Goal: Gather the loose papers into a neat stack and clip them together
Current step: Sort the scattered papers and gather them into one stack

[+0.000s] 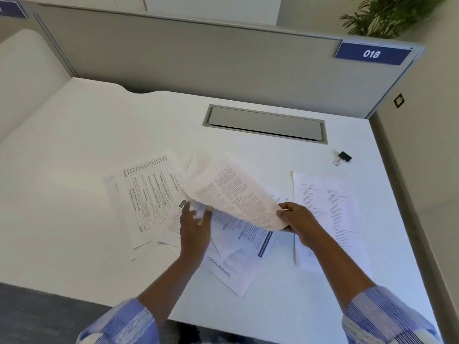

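Note:
Printed sheets lie scattered over the white desk. My right hand pinches the near corner of a few lifted, curling sheets held above the pile. My left hand is under their left edge with fingers spread, touching the paper; whether it grips is unclear. Below lie a table-printed sheet at left, overlapping pages in the middle and a list page at right. A black binder clip rests apart at the far right.
A grey cable hatch is set into the desk behind the papers. Grey partition walls close the back and right sides, with a blue "018" sign. The desk's near edge drops to dark floor at lower left.

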The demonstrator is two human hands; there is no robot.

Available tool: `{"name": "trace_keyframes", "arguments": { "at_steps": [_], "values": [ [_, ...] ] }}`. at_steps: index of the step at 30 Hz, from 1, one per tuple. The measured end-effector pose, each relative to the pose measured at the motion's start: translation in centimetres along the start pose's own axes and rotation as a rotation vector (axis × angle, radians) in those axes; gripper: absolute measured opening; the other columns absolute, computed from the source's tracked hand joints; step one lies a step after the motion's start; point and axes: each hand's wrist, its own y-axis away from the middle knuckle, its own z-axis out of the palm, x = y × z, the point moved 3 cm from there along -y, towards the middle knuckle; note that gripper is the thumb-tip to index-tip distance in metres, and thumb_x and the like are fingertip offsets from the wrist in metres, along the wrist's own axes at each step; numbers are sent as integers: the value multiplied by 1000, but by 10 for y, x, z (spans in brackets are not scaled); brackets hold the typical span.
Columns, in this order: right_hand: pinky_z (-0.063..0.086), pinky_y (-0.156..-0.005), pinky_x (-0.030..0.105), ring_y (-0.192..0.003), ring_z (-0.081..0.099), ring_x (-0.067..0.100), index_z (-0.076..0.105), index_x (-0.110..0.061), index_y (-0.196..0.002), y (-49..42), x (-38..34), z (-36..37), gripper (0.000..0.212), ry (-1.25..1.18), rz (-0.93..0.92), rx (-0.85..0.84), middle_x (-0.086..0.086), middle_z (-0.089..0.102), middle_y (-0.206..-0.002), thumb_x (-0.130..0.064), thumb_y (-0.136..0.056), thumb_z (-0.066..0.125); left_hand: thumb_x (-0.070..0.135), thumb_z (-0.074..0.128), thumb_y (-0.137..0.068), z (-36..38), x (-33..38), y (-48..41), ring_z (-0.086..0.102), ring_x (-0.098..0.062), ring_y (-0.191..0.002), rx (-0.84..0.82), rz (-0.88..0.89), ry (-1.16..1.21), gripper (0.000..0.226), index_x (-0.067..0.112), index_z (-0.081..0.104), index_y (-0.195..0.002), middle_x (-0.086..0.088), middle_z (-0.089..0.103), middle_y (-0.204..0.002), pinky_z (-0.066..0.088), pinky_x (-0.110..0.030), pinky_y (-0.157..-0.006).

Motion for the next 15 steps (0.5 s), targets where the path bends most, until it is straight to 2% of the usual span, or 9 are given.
{"name": "trace_keyframes", "arguments": {
  "at_steps": [2,4,6,9,11,13,15],
  "values": [
    [62,-69,31,-88,72,21,69,-8,-106,2,7,11,15,-20,14,-18,12,75,-103,-3,-97,58,50,63,-94,-4,-1,-9,68,-27,-96,-35,-336,423,58,16,52,-139,-6,67,-116,58,-39,-76],
    [62,-78,36,-91,73,23,70,-11,-104,3,12,22,15,7,22,-45,12,76,-105,-6,-97,59,43,69,-92,-6,-2,-16,71,-26,-98,-103,-411,520,39,19,65,-123,-5,75,-113,60,-40,-76],
    [60,-82,37,-94,72,23,73,-17,-99,2,12,30,13,67,-18,-45,7,77,-104,-13,-97,61,19,71,-93,-10,-5,-22,69,-27,-106,-94,-380,412,23,21,69,-115,-3,75,-116,57,-45,-91],
    [52,-88,31,-103,69,22,75,-21,-103,-8,5,26,17,379,-230,179,0,74,-107,-31,-96,64,1,64,-92,-18,-14,-30,65,-29,-112,21,-317,290,33,12,67,-123,-3,71,-115,50,-40,-99],
    [49,-93,33,-114,64,27,68,-14,-122,-16,-3,20,37,685,-369,314,9,67,-121,-38,-93,68,-2,64,-92,-24,-20,-33,65,-30,-111,51,-315,275,35,8,66,-125,-5,71,-115,50,-41,-101],
    [47,-100,41,-125,53,34,55,-8,-136,-27,-7,18,65,906,-378,324,15,55,-133,-50,-89,70,-1,63,-92,-29,-28,-33,66,-30,-108,39,-336,259,32,10,67,-121,-5,71,-113,50,-39,-96],
    [49,-98,44,-125,50,34,49,-6,-136,-36,-11,19,79,1035,-340,296,15,50,-134,-60,-83,71,0,63,-92,-31,-32,-34,66,-31,-105,11,-366,232,29,15,67,-116,-5,71,-111,52,-41,-93]
  ]
}}
